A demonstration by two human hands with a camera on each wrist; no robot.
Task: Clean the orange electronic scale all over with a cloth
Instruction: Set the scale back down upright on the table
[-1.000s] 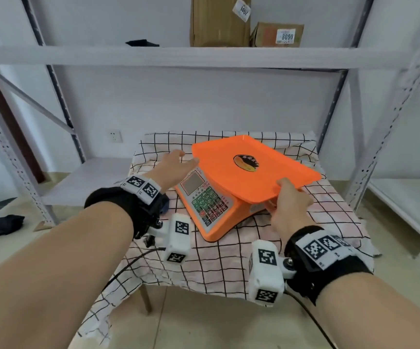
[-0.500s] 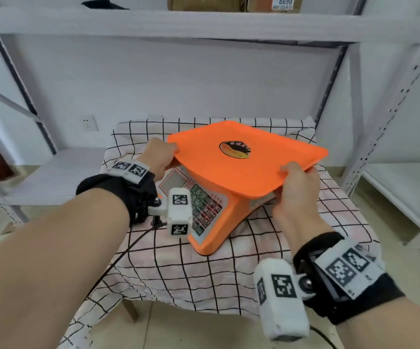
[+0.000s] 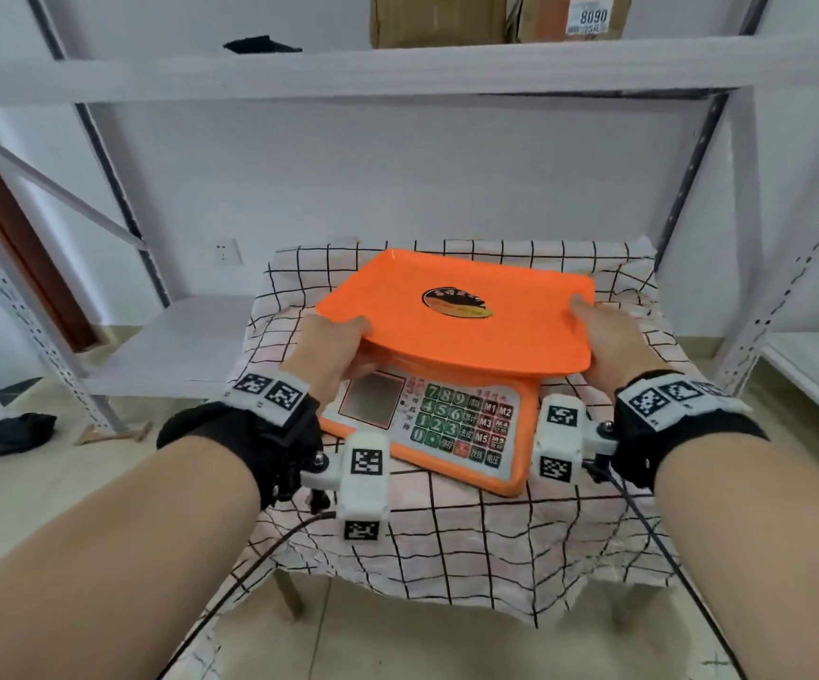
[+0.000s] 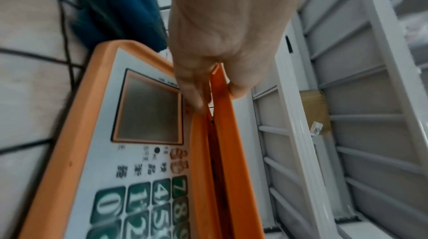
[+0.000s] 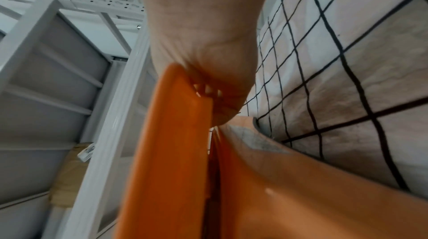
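The orange electronic scale [image 3: 427, 429] sits on a checked tablecloth, keypad facing me. Its orange weighing tray [image 3: 461, 316] lies on top with a dark oval sticker. My left hand [image 3: 336, 343] grips the tray's near-left corner, thumb above and fingers beneath, as the left wrist view shows at the tray [image 4: 220, 114] edge beside the scale's display [image 4: 148, 109]. My right hand [image 3: 604, 336] grips the tray's right edge; the right wrist view shows fingers curled under the tray [image 5: 171, 142]. A blue cloth [image 4: 115, 8] lies on the table behind the scale's left side, hidden in the head view.
The checked tablecloth [image 3: 447, 547] covers a small table between white metal shelf posts [image 3: 741, 203]. A shelf board [image 3: 397, 66] overhead carries cardboard boxes [image 3: 437, 17]. A low white shelf [image 3: 172, 346] lies to the left. Dark cloth [image 3: 10, 431] lies on the floor at left.
The scale has turned so its keypad now faces me squarely. Both hands stayed on the tray, the right one shifting along to the right edge. The head view dipped then rose.
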